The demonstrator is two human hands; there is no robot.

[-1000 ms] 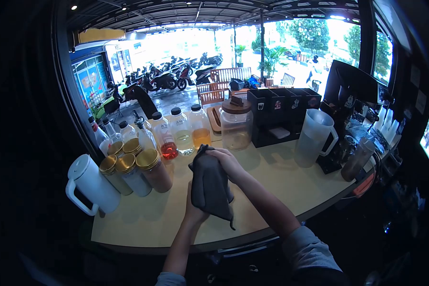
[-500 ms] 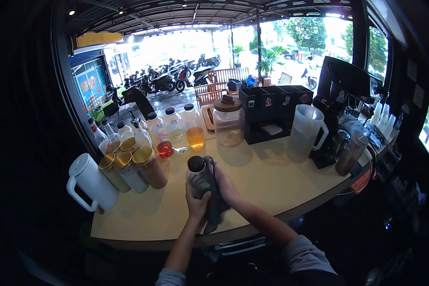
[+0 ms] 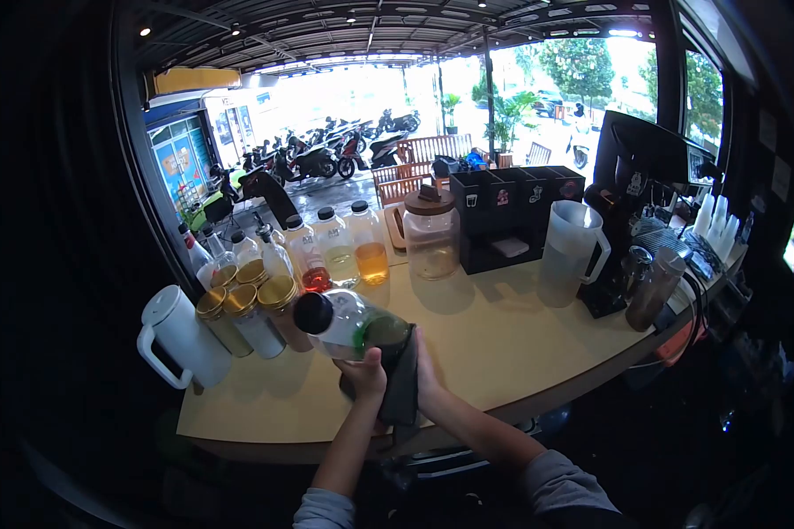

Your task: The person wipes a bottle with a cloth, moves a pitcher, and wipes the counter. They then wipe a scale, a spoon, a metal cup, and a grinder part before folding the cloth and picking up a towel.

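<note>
A clear plastic bottle (image 3: 340, 319) with a black cap and green liquid inside is tilted over the counter, cap pointing left. My left hand (image 3: 367, 374) is wrapped round it from below, thumb on its side. My right hand (image 3: 426, 375) presses a dark cloth (image 3: 400, 388) against the bottle's base; most of its fingers are hidden behind the cloth. Behind the tilted bottle stand capped bottles with red liquid (image 3: 314, 279), pale yellow liquid (image 3: 339, 263) and orange liquid (image 3: 372, 263).
Left on the counter (image 3: 485, 339) are a white lidded pitcher (image 3: 188, 339) and several gold-lidded jars (image 3: 278, 291). Further back stand a wood-lidded glass jar (image 3: 432, 236) and a black organizer (image 3: 503, 251). A translucent jug (image 3: 566, 256) and a tall brown-filled container (image 3: 653, 295) are at right.
The bottle has tipped from nearly upright to leaning far left, rising closer to me. The cloth has gone from its side to its base. The view has shifted slightly.
</note>
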